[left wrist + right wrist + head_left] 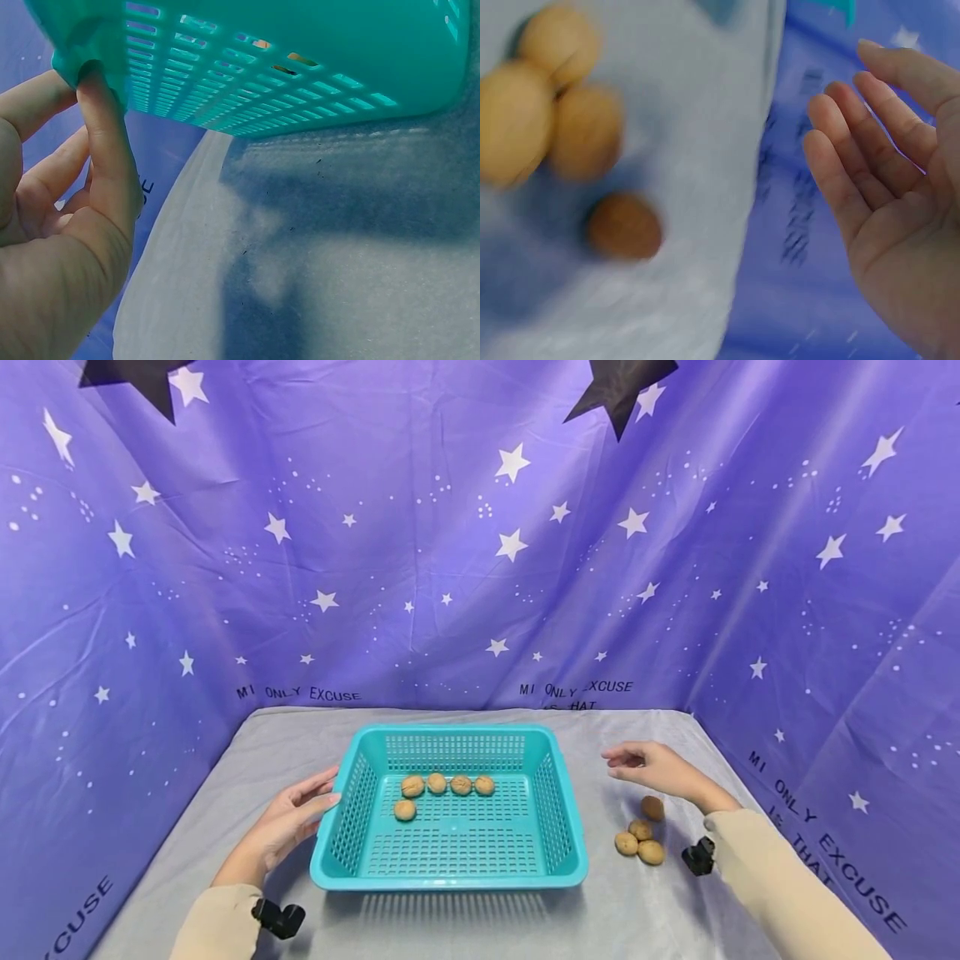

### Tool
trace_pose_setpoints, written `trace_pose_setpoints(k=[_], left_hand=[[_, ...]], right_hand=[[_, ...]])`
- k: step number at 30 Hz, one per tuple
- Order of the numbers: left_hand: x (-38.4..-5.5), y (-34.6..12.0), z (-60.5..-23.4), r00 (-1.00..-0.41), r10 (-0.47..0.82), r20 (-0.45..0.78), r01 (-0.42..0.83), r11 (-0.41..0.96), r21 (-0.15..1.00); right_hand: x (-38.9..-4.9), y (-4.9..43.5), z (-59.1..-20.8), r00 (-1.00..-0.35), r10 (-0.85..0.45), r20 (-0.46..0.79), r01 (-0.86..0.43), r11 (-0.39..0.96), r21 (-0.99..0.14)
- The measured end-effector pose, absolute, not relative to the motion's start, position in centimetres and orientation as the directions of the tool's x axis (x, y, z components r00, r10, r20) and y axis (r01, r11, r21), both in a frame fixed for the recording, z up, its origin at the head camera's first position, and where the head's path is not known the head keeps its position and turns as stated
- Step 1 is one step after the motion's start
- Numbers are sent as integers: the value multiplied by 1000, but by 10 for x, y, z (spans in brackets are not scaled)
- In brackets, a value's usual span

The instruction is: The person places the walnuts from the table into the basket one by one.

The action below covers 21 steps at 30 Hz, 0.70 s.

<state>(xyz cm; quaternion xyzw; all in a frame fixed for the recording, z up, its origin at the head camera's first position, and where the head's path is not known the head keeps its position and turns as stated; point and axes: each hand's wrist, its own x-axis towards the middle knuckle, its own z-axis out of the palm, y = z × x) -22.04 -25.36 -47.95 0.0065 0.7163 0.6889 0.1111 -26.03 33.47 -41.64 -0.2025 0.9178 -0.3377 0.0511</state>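
Note:
A turquoise plastic basket (450, 883) with slotted walls sits in the middle of the table. Inside it lie several small brown potatoes (461, 785), mostly in a row near the back, with one in front at the left. My left hand (288, 820) pinches the basket's left rim between thumb and fingers, also seen close up in the left wrist view. To the right of the basket, my right hand (662, 770) hovers with relaxed fingers and nothing in them. Just below it, several loose potatoes (651, 852) lie grouped on the cloth.
A grey cloth (442, 935) covers the table. Purple star-patterned curtains (420, 552) hang at the back and both sides. Each wrist carries a small black camera (279, 918).

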Motion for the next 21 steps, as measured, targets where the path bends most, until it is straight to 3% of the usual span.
trace_pose_setpoints(k=[14,21], left_hand=[[-218,-253,-479,-973,182,-139,-135,36,990],[-218,-252,-478,-976,168,-136,-133,33,991]], right_hand=[[-237,393,-469,-962,-255,-94,-106,673,-732],[-236,400,-479,-962,-249,-113,-81,656,-750]])
